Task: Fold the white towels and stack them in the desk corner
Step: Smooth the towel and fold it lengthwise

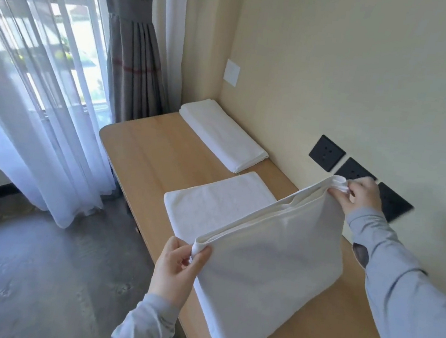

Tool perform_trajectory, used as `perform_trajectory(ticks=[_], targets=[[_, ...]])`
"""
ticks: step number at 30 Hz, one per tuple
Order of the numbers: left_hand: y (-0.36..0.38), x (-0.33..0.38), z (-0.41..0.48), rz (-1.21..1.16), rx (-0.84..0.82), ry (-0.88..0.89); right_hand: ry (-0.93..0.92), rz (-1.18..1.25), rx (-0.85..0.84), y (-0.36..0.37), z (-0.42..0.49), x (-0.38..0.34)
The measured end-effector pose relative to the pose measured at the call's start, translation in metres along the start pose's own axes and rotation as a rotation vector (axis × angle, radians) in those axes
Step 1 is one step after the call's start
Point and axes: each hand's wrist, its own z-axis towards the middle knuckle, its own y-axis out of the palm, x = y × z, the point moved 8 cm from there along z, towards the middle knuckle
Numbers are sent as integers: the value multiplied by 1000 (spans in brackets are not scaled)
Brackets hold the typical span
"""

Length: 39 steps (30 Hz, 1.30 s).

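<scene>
A white towel (266,264) is doubled over and lifted above the wooden desk (145,153), its lower part resting on the desktop. My left hand (175,269) pinches its near top corner. My right hand (361,200) pinches the far top corner, close to the wall. The towel's far half (217,202) lies flat on the desk behind the raised part. A folded white towel (223,135) lies in the far desk corner against the wall.
Three black wall sockets (327,153) sit just above the desk by my right hand. A white switch plate (231,72) is on the wall above the corner. Grey curtain (136,45) and sheer curtain (29,89) hang left of the desk, over grey floor.
</scene>
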Motion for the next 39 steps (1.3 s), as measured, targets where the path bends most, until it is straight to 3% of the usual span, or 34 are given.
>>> perform_trajectory(ticks=[13, 23, 32, 36, 39], targets=[[-26, -87, 145, 117, -25, -198, 177, 127, -244, 157, 82, -29], [-17, -130, 205, 136, -283, -367, 308, 136, -403, 244, 110, -7], [-10, -167, 240, 315, -346, -511, 356, 105, -538, 295, 130, -5], [-12, -179, 253, 413, -271, -513, 393, -24, -583, 322, 126, 1], [-16, -166, 260, 500, -140, -420, 340, -118, -490, 318, 126, -2]])
